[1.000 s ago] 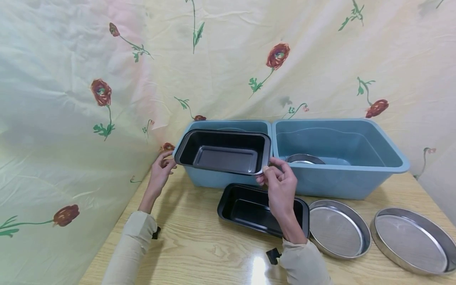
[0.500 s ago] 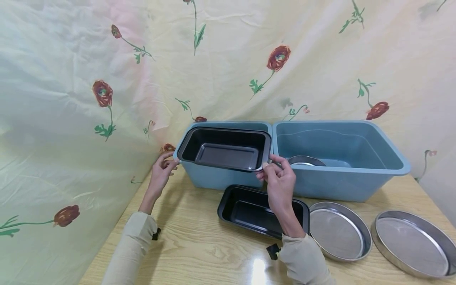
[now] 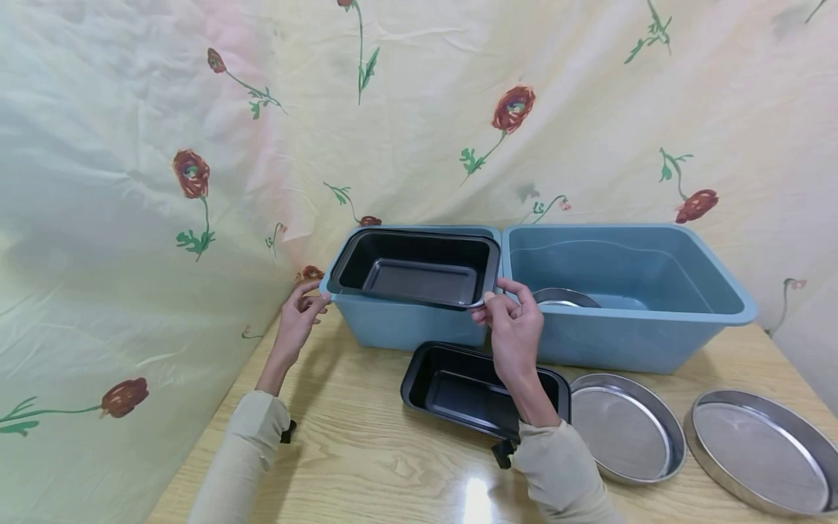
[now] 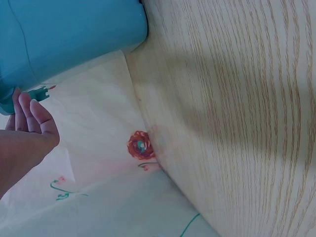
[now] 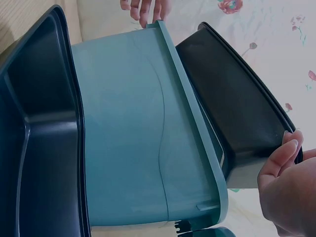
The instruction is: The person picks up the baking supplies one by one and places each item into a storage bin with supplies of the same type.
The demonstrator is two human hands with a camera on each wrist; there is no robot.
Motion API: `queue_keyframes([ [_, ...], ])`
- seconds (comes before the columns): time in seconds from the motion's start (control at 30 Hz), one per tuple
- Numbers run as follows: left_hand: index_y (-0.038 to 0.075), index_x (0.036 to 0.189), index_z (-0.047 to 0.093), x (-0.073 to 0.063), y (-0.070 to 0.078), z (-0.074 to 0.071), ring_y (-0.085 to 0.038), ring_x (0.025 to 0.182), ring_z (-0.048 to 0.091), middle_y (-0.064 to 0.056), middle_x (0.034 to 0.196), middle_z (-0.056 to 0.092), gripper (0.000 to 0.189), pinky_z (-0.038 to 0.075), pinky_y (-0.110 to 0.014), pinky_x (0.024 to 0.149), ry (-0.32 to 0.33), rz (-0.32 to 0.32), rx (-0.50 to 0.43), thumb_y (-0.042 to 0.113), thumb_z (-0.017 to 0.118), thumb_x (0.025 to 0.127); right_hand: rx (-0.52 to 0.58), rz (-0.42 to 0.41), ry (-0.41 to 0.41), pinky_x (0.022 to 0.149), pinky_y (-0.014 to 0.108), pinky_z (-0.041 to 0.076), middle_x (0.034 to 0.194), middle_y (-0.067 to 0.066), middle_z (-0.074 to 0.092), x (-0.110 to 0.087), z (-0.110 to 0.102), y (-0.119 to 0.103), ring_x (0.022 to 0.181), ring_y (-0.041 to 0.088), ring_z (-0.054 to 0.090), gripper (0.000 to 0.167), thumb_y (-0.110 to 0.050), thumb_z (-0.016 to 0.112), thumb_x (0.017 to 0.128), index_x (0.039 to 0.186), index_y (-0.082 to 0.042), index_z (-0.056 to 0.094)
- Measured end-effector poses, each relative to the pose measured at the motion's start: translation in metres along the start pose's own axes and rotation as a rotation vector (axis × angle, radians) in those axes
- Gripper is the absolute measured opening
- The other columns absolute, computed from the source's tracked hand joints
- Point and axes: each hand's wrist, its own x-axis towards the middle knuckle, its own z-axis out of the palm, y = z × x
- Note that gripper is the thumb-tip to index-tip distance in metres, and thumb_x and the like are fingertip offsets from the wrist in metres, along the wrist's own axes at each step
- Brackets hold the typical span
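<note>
In the head view a dark loaf pan is above the left blue plastic bin, covering most of its opening. My right hand pinches the pan's near right corner between thumb and fingers. The right wrist view shows the pan tilted, its underside by the bin's rim. My left hand grips the bin's left front rim corner with thumb and fingers. Its fingers are at the bin in the left wrist view. A second black loaf pan sits on the table, partly behind my right forearm.
A second blue bin stands against the first on the right, with a round metal pan inside. Two round metal pans lie on the wooden table at right. Flowered cloth hangs behind and at left.
The loaf pan in my right hand has moved back and slightly right, further over the left bin. My left hand stays at the bin's rim.
</note>
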Motion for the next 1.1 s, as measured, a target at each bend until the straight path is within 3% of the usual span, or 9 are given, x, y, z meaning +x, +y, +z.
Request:
queue_keyframes([
  [0.1, 0.003, 0.147, 0.05, 0.003, -0.007, -0.001, -0.008, 0.089, 0.061, -0.005, 0.11, 0.071, 0.046, 0.047, -0.03, 0.083, 0.009, 0.006, 0.003, 0.021, 0.062, 0.106, 0.004, 0.002, 0.001, 0.069, 0.023, 0.055, 0.074, -0.002, 0.071, 0.003, 0.0, 0.002, 0.063, 0.01, 0.064, 0.023, 0.005, 0.054, 0.101, 0.124, 0.008, 0.055],
  [0.37, 0.004, 0.147, 0.05, 0.004, -0.01, -0.001, -0.011, 0.091, 0.062, 0.0, 0.105, 0.071, 0.047, 0.049, -0.036, 0.086, 0.014, 0.014, -0.002, 0.022, 0.063, 0.106, -0.017, -0.008, -0.004, 0.07, 0.022, 0.056, 0.074, -0.003, 0.071, 0.009, -0.001, 0.004, 0.064, 0.009, 0.065, 0.024, 0.005, 0.054, 0.102, 0.125, 0.009, 0.055],
  [0.8, 0.003, 0.145, 0.052, 0.003, -0.013, 0.0, -0.01, 0.091, 0.062, -0.023, 0.119, 0.068, 0.045, 0.048, -0.029, 0.081, 0.025, 0.034, 0.022, 0.023, 0.062, 0.106, -0.112, -0.007, -0.021, 0.071, 0.023, 0.057, 0.075, -0.001, 0.071, 0.021, 0.002, 0.008, 0.066, 0.01, 0.066, 0.025, 0.001, 0.055, 0.103, 0.127, 0.009, 0.056],
  [1.1, 0.003, 0.144, 0.053, 0.004, -0.014, 0.0, -0.022, 0.096, 0.064, -0.018, 0.114, 0.069, 0.044, 0.048, -0.029, 0.08, 0.035, 0.046, 0.028, 0.023, 0.063, 0.106, -0.162, 0.019, -0.045, 0.072, 0.024, 0.057, 0.078, 0.003, 0.071, 0.025, 0.0, 0.01, 0.065, 0.009, 0.067, 0.028, 0.001, 0.057, 0.103, 0.13, 0.008, 0.055],
])
